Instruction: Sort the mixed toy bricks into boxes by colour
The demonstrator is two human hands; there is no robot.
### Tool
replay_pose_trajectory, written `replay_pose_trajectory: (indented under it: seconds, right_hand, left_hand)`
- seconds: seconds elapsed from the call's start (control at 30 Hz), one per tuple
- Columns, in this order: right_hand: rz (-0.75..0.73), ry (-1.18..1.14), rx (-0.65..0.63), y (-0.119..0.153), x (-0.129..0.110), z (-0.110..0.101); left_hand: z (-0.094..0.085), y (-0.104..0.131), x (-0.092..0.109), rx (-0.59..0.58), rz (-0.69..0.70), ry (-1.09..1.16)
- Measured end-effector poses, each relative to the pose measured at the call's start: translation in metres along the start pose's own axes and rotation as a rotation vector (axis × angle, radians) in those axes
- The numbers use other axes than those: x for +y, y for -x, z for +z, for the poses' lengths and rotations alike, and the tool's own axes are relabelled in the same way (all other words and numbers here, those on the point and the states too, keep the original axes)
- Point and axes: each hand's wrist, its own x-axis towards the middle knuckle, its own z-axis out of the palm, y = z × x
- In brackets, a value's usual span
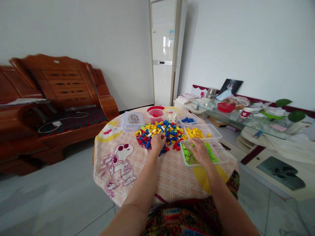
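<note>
The left hand (157,143) is down at the near edge of the mixed pile of toy bricks (169,128), the right hand (200,151) is over the tray of green bricks (211,152), and here light contact looks like the thing to aim for. In a heap this tangled, the neat way in is probably from the loose near edge, fingertips coming down on the sides of one brick, so the neighbours don't skid across the desk (169,178). Over the clear plastic tray (223,154), a low wrist seems wise, with the forearm kept off the rim; a knock there could tip it. Now the fingers: on the left they're curled in tight, almost pinched, but whether a brick sits between them I cannot tell. On the right they're bent loosely, thumb set apart, and their undersides are hidden, so any grip there is unclear too. The mixed pile spreads beyond and to both sides of the left fingers, right up close; green bricks lie below and on either side of the right fingers, inside the rim. Just beyond that hand are yellow bricks (194,133) in their own tray, with blue bricks (188,120) farther back.
</note>
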Motion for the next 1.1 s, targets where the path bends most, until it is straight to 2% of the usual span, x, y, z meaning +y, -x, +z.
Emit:
replay_pose_trajectory:
  seconds: [0.17,0.43,0.53,0.6,0.7,0.83,0.9,0.97,1.1]
  right_hand:
    - [0.001,-0.007,-0.002,-0.001,0.001,0.000]
    - [0.027,-0.019,-0.040,-0.001,0.000,-0.002]
    - [0.025,-0.013,-0.037,-0.001,-0.003,-0.003]
    - [0.026,-0.009,-0.032,-0.001,-0.004,-0.003]
    - [0.027,-0.007,-0.023,-0.001,-0.004,-0.003]
    - [0.027,-0.006,-0.027,-0.001,-0.002,-0.003]
    - [0.022,-0.004,-0.029,-0.001,-0.001,-0.003]
    - [0.014,-0.005,-0.025,-0.001,0.000,-0.003]
    - [0.012,-0.005,-0.010,0.000,0.001,-0.002]
  left_hand:
    - [0.010,0.001,0.012,0.034,0.145,0.261]
    - [0.048,-0.004,0.075,-0.152,0.285,0.515]
    - [0.054,-0.008,0.086,-0.181,0.314,0.608]
    - [0.051,-0.009,0.080,-0.164,0.326,0.642]
    - [0.038,-0.008,0.057,-0.120,0.297,0.605]
    - [0.016,-0.006,0.017,-0.073,0.183,0.413]
    - [0.009,-0.006,0.004,-0.080,0.144,0.292]
    - [0.003,-0.006,0.000,-0.096,0.137,0.185]
    - [-0.001,-0.001,0.005,-0.153,0.153,0.002]
